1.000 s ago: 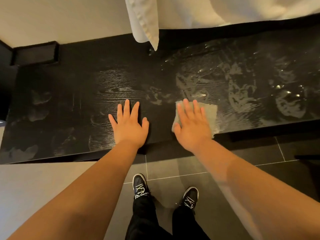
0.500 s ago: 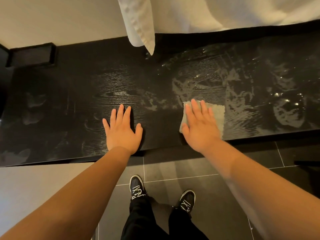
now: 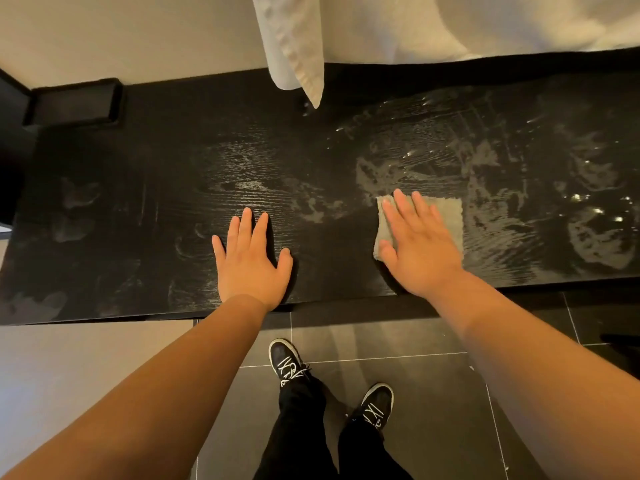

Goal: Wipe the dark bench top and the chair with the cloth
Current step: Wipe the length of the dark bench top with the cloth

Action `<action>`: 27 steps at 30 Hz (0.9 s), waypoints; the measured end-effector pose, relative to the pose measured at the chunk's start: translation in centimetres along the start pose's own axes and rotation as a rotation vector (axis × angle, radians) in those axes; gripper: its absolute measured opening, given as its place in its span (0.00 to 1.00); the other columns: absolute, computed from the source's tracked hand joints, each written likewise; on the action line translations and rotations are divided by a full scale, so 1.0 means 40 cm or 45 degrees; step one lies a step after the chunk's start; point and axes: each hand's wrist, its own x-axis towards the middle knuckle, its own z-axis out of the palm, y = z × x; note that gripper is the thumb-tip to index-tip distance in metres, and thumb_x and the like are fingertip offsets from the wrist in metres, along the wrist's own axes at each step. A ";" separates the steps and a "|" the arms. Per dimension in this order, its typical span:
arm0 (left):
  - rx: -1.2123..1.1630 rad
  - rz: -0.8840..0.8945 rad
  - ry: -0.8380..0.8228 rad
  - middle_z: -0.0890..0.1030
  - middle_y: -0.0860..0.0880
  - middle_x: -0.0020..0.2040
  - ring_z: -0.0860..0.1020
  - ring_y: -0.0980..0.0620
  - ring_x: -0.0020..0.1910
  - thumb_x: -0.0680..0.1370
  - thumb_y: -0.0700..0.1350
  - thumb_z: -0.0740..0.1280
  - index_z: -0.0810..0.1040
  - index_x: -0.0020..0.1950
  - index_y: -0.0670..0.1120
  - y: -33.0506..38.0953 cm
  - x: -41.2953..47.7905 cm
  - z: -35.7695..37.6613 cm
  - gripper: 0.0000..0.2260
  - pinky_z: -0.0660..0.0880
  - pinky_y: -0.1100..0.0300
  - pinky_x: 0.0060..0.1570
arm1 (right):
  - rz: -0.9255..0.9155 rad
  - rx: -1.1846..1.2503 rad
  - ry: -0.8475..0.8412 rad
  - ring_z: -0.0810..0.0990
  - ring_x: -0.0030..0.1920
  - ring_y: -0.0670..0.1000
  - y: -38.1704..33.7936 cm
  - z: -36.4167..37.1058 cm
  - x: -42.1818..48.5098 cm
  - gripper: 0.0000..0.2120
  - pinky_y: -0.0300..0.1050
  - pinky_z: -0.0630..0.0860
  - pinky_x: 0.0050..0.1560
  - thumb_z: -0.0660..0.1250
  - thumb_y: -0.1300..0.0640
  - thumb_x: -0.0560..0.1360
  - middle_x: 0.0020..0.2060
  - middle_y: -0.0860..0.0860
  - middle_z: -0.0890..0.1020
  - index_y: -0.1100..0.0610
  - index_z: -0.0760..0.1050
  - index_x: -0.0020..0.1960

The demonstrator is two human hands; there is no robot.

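The dark bench top [image 3: 145, 188] runs across the view, black wood grain with wet smears and shiny drops over its right half. A small grey cloth [image 3: 452, 216] lies flat near the front edge, right of the middle. My right hand [image 3: 419, 247] presses on the cloth with straight, spread fingers and covers its left part. My left hand [image 3: 249, 261] rests flat on the bare bench top to the left of the cloth, fingers straight. No chair is in view.
White bedding [image 3: 450, 26] hangs over the bench's back edge, with a pillow corner [image 3: 298, 53] dangling above it. A black block [image 3: 74, 103] sits at the back left. Grey floor tiles [image 3: 398, 337] and my shoes [image 3: 287, 362] lie below the front edge.
My right hand has slid the cloth a little to the right along the front of the bench. My left hand stays flat in about the same spot.
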 end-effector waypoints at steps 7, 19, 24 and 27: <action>0.013 0.004 0.011 0.51 0.49 0.87 0.47 0.47 0.86 0.81 0.64 0.54 0.56 0.86 0.54 0.003 -0.001 -0.001 0.34 0.44 0.37 0.83 | -0.348 0.052 -0.122 0.37 0.84 0.58 -0.233 0.003 0.005 0.38 0.58 0.35 0.82 0.39 0.40 0.78 0.85 0.51 0.43 0.49 0.43 0.86; 0.021 0.000 0.007 0.51 0.49 0.87 0.47 0.47 0.86 0.81 0.64 0.53 0.56 0.86 0.54 0.000 0.000 0.000 0.34 0.45 0.36 0.83 | 0.167 0.059 0.011 0.42 0.84 0.63 -0.098 -0.020 0.043 0.36 0.61 0.40 0.82 0.45 0.43 0.80 0.85 0.56 0.47 0.51 0.44 0.86; 0.031 0.008 -0.001 0.50 0.50 0.87 0.46 0.47 0.86 0.80 0.66 0.49 0.55 0.86 0.54 -0.002 0.003 -0.002 0.35 0.44 0.36 0.82 | -0.373 0.011 -0.118 0.39 0.84 0.58 -0.244 -0.003 0.074 0.36 0.58 0.37 0.82 0.41 0.40 0.79 0.85 0.50 0.45 0.48 0.44 0.86; 0.020 0.006 -0.010 0.51 0.50 0.87 0.46 0.47 0.86 0.80 0.65 0.50 0.56 0.86 0.54 -0.001 0.003 -0.004 0.35 0.44 0.36 0.82 | -0.472 -0.013 -0.107 0.40 0.84 0.57 -0.176 -0.008 0.098 0.37 0.57 0.37 0.83 0.43 0.38 0.79 0.85 0.48 0.47 0.47 0.45 0.86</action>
